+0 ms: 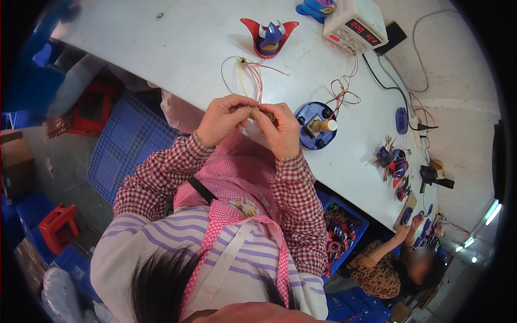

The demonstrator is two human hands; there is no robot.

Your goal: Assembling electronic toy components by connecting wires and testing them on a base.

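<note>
Close in front of me, at the table's near edge, my left hand (225,121) and my right hand (281,131) meet, both closed with fingertips pinched together. A loose bundle of thin red, yellow, white and grey wires (250,71) lies on the table and runs down into my fingers. What sits at the very tips, something small and tan, is mostly hidden. Just right of my right hand is a round blue plastic base (308,113) with dark corner pieces and a tan cylinder with a white top (326,125). Beyond the wires stands a red and purple toy figure part (269,39).
A white power supply (355,26) with a red display stands at the back right, its leads trailing across the white table (188,48). More toy parts (396,161) lie farther right. A blue crate (344,231) of parts is below the table; a co-worker (388,269) sits beyond.
</note>
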